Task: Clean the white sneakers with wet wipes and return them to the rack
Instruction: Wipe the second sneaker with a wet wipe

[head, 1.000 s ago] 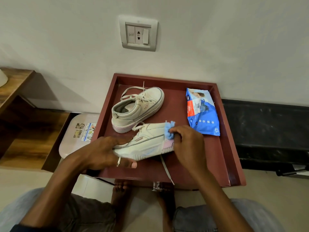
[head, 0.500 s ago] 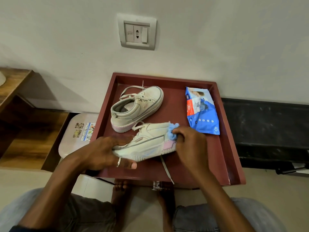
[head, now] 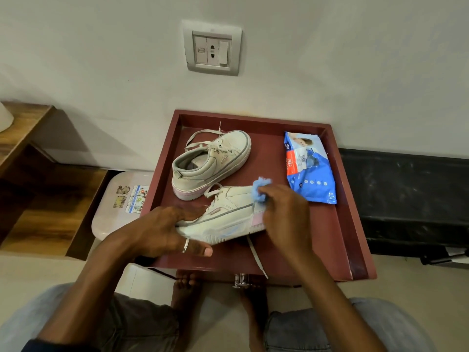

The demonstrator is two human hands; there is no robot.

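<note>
While the left hand [head: 162,232] grips its toe, the sneaker [head: 228,214] lies crosswise on the tray [head: 342,224], heel rightward. Right hand [head: 286,214], nearer that heel, pinches the wipe [head: 260,190] against it.

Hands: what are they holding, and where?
Left hand grips the near sneaker by its toe end; right hand pinches a bunched blue wipe against its heel.
</note>
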